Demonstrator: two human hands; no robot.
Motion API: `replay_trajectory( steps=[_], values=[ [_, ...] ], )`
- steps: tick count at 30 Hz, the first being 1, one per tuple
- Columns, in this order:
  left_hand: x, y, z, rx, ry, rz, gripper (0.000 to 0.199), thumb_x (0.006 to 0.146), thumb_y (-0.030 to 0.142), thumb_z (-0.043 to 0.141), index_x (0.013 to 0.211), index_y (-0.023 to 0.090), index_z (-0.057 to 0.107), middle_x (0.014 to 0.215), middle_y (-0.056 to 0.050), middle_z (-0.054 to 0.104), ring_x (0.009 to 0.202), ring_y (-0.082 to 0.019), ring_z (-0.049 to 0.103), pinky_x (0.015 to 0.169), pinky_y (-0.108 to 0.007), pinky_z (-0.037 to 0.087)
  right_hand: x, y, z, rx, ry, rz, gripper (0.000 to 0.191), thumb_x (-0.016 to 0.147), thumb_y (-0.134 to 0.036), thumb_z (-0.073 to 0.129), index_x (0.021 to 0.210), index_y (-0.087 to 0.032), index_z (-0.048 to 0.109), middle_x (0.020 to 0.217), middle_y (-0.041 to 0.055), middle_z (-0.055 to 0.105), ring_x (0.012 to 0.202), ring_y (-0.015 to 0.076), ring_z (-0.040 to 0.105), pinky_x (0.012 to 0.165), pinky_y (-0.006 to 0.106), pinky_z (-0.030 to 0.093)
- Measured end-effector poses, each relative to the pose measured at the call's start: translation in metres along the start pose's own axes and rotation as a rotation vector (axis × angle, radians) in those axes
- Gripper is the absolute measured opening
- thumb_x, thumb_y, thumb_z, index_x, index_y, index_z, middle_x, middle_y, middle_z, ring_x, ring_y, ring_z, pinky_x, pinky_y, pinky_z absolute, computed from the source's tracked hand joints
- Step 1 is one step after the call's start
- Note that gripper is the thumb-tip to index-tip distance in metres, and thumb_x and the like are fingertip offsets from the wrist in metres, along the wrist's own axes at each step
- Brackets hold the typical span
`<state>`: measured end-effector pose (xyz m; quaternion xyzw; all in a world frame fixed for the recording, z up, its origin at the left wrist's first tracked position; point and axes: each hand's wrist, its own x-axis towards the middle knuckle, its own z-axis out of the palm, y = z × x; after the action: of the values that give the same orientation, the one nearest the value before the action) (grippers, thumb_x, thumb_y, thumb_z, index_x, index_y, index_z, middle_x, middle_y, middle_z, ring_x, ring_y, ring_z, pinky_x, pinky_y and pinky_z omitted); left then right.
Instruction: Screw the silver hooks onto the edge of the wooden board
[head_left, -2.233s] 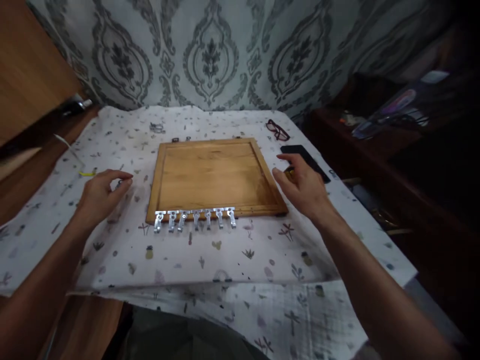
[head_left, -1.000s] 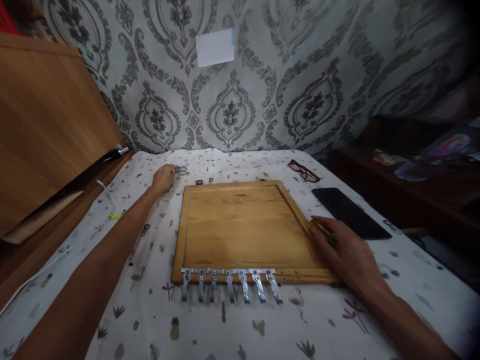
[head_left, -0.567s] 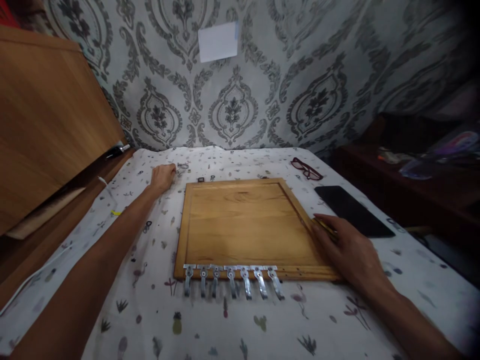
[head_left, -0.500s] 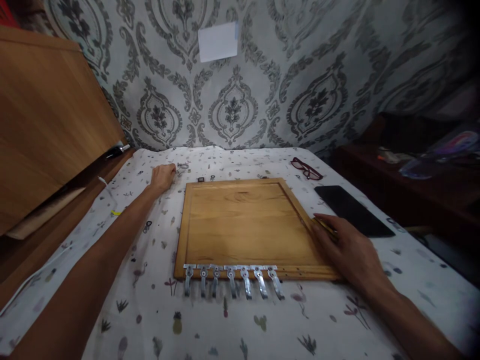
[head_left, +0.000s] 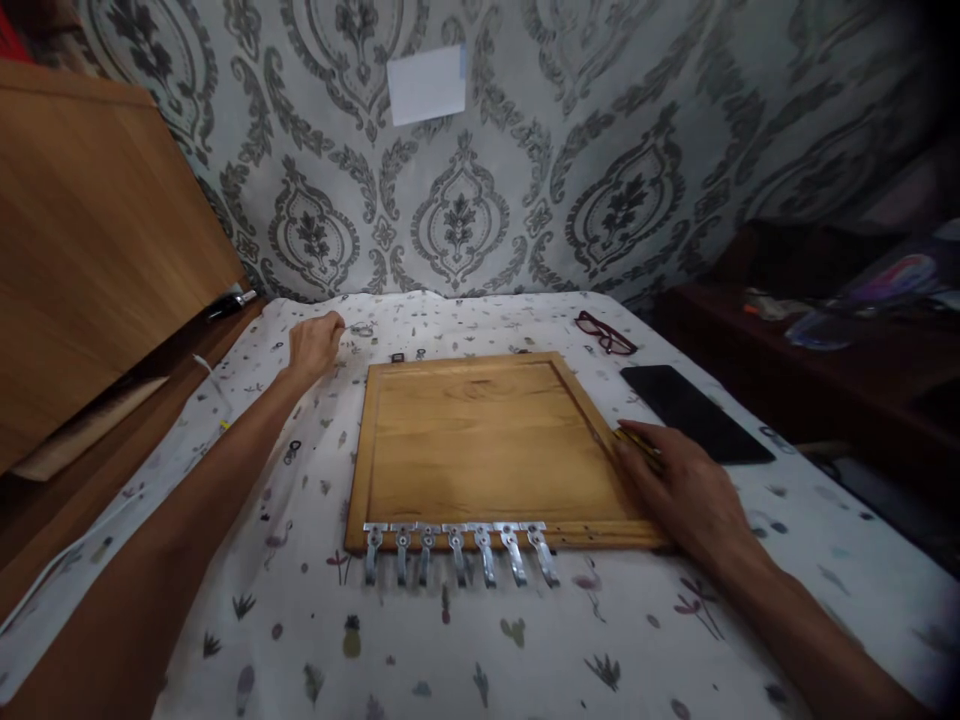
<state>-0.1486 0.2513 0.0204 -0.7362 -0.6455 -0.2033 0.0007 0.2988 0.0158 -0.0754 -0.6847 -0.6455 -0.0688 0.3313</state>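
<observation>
A wooden panel (head_left: 480, 440) with a raised frame lies flat in front of me. Along its near edge sit several metal hooks (head_left: 459, 555) in a row, their curved ends reaching past the edge. My left hand (head_left: 315, 345) is beyond the panel's far left corner, fingers pinched together beside a small cluster of tiny metal pieces (head_left: 362, 330); whatever is between the fingertips is too small to make out. At the panel's right edge, my right hand (head_left: 682, 485) is closed around a slim yellow-and-black tool (head_left: 637, 444), mostly covered by the fingers.
Right of the panel lie a dark flat phone or tablet (head_left: 697, 412) and red-framed glasses (head_left: 606, 333). A wooden cabinet (head_left: 97, 260) stands along the left side. The printed cloth (head_left: 420, 650) covers the surface, and a patterned wall (head_left: 517, 170) rises behind.
My left hand has lifted slightly off the cloth and shifted a little left, away from the tiny metal pieces. My right hand keeps its place at the panel's edge. The view has shifted slightly.
</observation>
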Motion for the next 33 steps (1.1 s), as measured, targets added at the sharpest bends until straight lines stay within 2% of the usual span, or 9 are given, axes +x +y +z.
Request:
replay_trajectory(
  steps=[4, 7, 10, 14, 17, 20, 28, 30, 33],
  values=[
    [-0.035, 0.026, -0.012, -0.235, -0.083, 0.087, 0.032, 0.104, 0.041, 0.068, 0.124, 0.016, 0.069, 0.125, -0.010, 0.071, 0.111, -0.024, 0.071, 0.098, -0.047, 0.061, 0.003, -0.007, -0.005, -0.015, 0.035, -0.051, 0.040, 0.101, -0.045, 0.050, 0.117, -0.017, 0.073, 0.108, 0.0196, 0.077, 0.099, 0.0369, 0.074, 0.086, 0.055, 0.062],
    [-0.070, 0.054, -0.024, -0.463, -0.291, 0.195, 0.023, 0.101, 0.034, 0.064, 0.108, 0.013, 0.071, 0.099, -0.008, 0.079, 0.096, -0.022, 0.076, 0.092, -0.040, 0.063, -0.001, -0.033, -0.020, 0.019, 0.079, -0.168, 0.039, 0.103, -0.040, 0.050, 0.124, -0.014, 0.070, 0.120, 0.0224, 0.073, 0.110, 0.0378, 0.071, 0.095, 0.059, 0.060],
    [-0.102, 0.085, -0.040, -0.646, -0.584, 0.295, 0.023, 0.089, 0.038, 0.069, 0.095, 0.016, 0.073, 0.088, -0.009, 0.082, 0.086, -0.023, 0.079, 0.084, -0.037, 0.064, -0.012, -0.078, -0.041, 0.113, 0.006, -0.366, 0.035, 0.105, -0.031, 0.055, 0.137, -0.022, 0.064, 0.121, 0.0144, 0.072, 0.106, 0.0257, 0.073, 0.090, 0.042, 0.065],
    [-0.131, 0.120, -0.057, -0.746, -0.924, 0.358, 0.025, 0.075, 0.044, 0.076, 0.079, 0.020, 0.073, 0.078, -0.006, 0.081, 0.077, -0.023, 0.078, 0.078, -0.036, 0.064, -0.030, -0.131, -0.061, 0.223, -0.086, -0.565, 0.037, 0.108, -0.033, 0.054, 0.144, -0.028, 0.060, 0.114, 0.0077, 0.071, 0.097, 0.0190, 0.073, 0.079, 0.032, 0.064],
    [-0.146, 0.137, -0.061, -0.790, -1.111, 0.327, 0.022, 0.069, 0.044, 0.079, 0.073, 0.023, 0.072, 0.073, -0.002, 0.080, 0.072, -0.022, 0.078, 0.069, -0.032, 0.062, -0.042, -0.146, -0.069, 0.289, -0.115, -0.598, 0.028, 0.108, -0.026, 0.054, 0.134, -0.025, 0.067, 0.098, 0.0036, 0.070, 0.081, 0.0146, 0.070, 0.069, 0.026, 0.060],
    [-0.158, 0.144, -0.059, -0.790, -1.254, 0.247, 0.021, 0.065, 0.044, 0.081, 0.071, 0.025, 0.073, 0.069, 0.000, 0.078, 0.066, -0.021, 0.076, 0.062, -0.028, 0.059, -0.058, -0.148, -0.078, 0.335, -0.126, -0.573, 0.022, 0.106, -0.017, 0.056, 0.123, -0.018, 0.071, 0.095, 0.0055, 0.073, 0.081, 0.0154, 0.070, 0.068, 0.028, 0.059],
    [-0.192, 0.151, -0.054, -0.746, -1.456, 0.335, 0.011, 0.079, 0.037, 0.075, 0.079, 0.025, 0.076, 0.073, 0.000, 0.079, 0.070, -0.018, 0.075, 0.064, -0.024, 0.056, -0.113, -0.156, -0.090, 0.600, -0.295, -0.379, 0.021, 0.108, -0.029, 0.058, 0.096, -0.017, 0.070, 0.080, 0.0025, 0.072, 0.067, 0.0105, 0.066, 0.058, 0.022, 0.053],
    [-0.196, 0.153, -0.054, -0.755, -1.397, 0.362, 0.015, 0.080, 0.040, 0.074, 0.083, 0.026, 0.078, 0.071, 0.001, 0.078, 0.070, -0.019, 0.075, 0.064, -0.025, 0.056, -0.122, -0.155, -0.091, 0.690, -0.306, -0.237, 0.023, 0.106, -0.035, 0.062, 0.092, -0.018, 0.069, 0.077, 0.0002, 0.071, 0.064, 0.0090, 0.065, 0.057, 0.020, 0.052],
    [-0.195, 0.156, -0.052, -0.734, -1.154, 0.374, 0.027, 0.082, 0.049, 0.070, 0.094, 0.028, 0.080, 0.073, 0.001, 0.077, 0.071, -0.020, 0.075, 0.062, -0.027, 0.056, -0.124, -0.150, -0.090, 0.794, -0.257, 0.059, 0.026, 0.104, -0.039, 0.065, 0.088, -0.019, 0.065, 0.068, -0.0026, 0.066, 0.053, 0.0079, 0.060, 0.049, 0.020, 0.049]
  ],
)
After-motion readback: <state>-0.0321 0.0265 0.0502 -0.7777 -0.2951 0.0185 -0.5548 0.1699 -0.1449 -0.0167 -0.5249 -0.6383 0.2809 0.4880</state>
